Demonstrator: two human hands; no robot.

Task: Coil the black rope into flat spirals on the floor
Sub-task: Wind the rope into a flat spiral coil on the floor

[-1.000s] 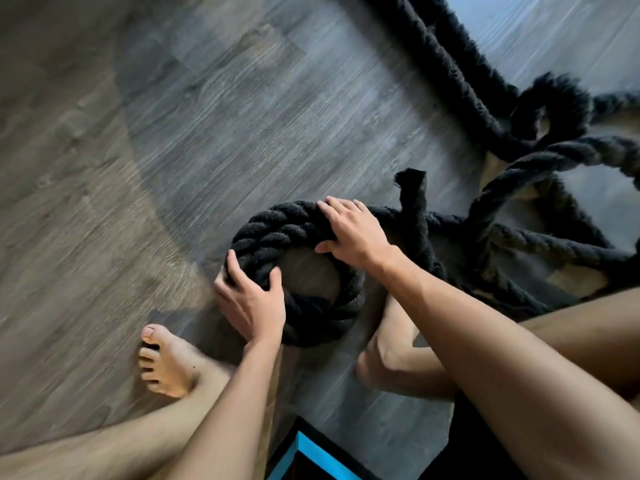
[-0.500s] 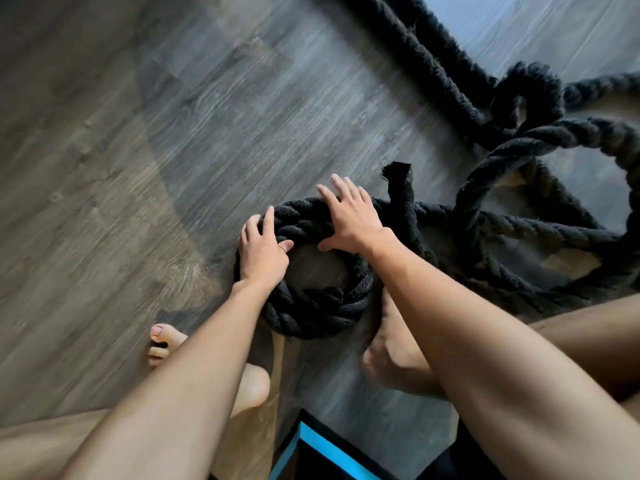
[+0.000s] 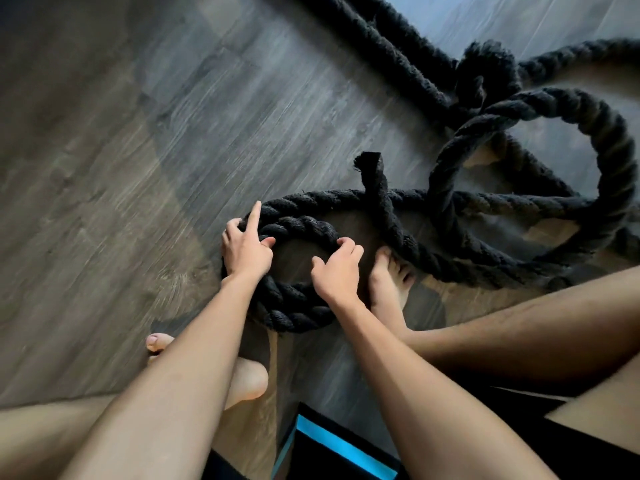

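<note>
A thick black rope [image 3: 398,237] lies on the grey wood floor. Near me it forms a small double-wound ring [image 3: 294,310]. Its frayed end [image 3: 370,164] sticks up across the ring's far right side. My left hand [image 3: 246,249] grips the ring's left side, index finger stretched out along the rope. My right hand [image 3: 337,271] curls its fingers over the ring's inner turn on the right. Loose loops of the same rope [image 3: 588,140] sprawl to the right and run off the top.
My bare right foot [image 3: 389,282] touches the rope just right of the ring. My left foot [image 3: 242,372] is nearer me, below the ring. Bare floor [image 3: 121,150] stretches to the left. A black and blue garment edge [image 3: 332,441] is at the bottom.
My right hand moved from the ring's far top edge down to its inner right side and curled on the rope. My left hand stayed on the left side, now gripping.
</note>
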